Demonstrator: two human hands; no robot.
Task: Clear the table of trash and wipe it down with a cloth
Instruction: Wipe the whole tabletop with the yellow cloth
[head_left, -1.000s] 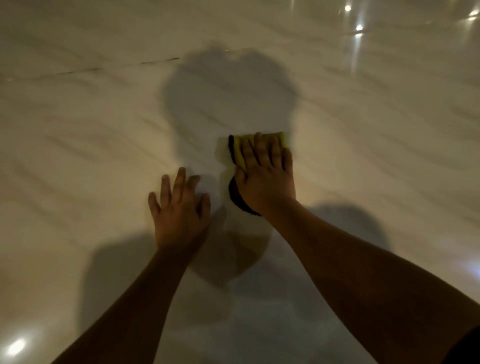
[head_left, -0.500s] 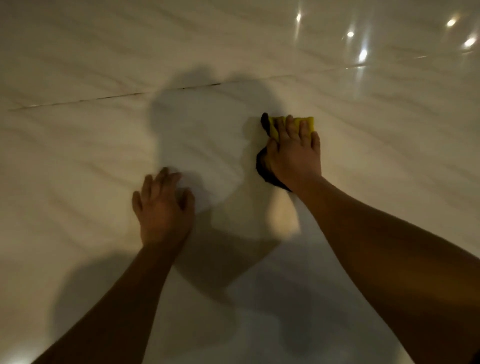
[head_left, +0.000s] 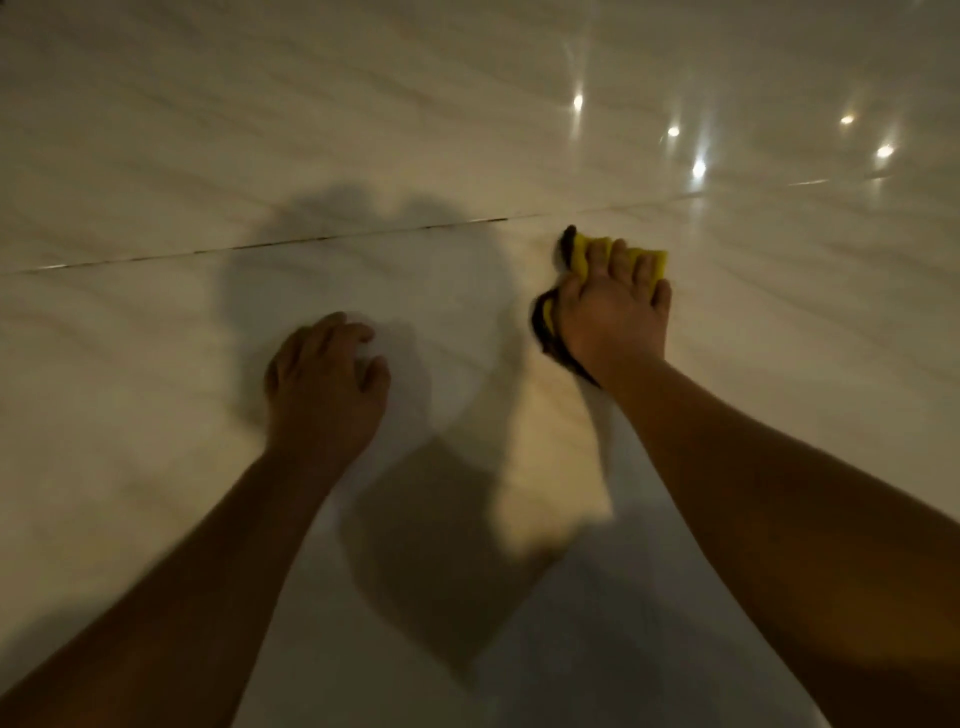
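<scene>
- The table (head_left: 156, 130), pale, glossy and marble-veined, is filling the whole head view.
- A dark shadow (head_left: 431, 545) is lying across the tabletop from centre towards 6 o'clock, between the two forearms.
- The right forearm (head_left: 779, 519) is reaching in from 4 o'clock; the left forearm (head_left: 182, 597) is coming in from 7 o'clock.
- The left hand (head_left: 324, 384) is resting palm down on the table, just left of centre. Its fingers are loosely curled and it is holding nothing.
- The right hand (head_left: 615, 317) is sitting at about 2 o'clock from centre, fingers straight and slightly spread, pressing flat on the cloth.
- The cloth (head_left: 577, 253), yellow with a dark edge, is lying on the table under the right hand, sticking out past the fingertips and on the thumb side.
- A thin dark seam (head_left: 363, 236) is running across the tabletop from 9 o'clock towards 2 o'clock, just beyond the cloth.
- Small light reflections (head_left: 698, 169) are glinting at 1 to 2 o'clock.
</scene>
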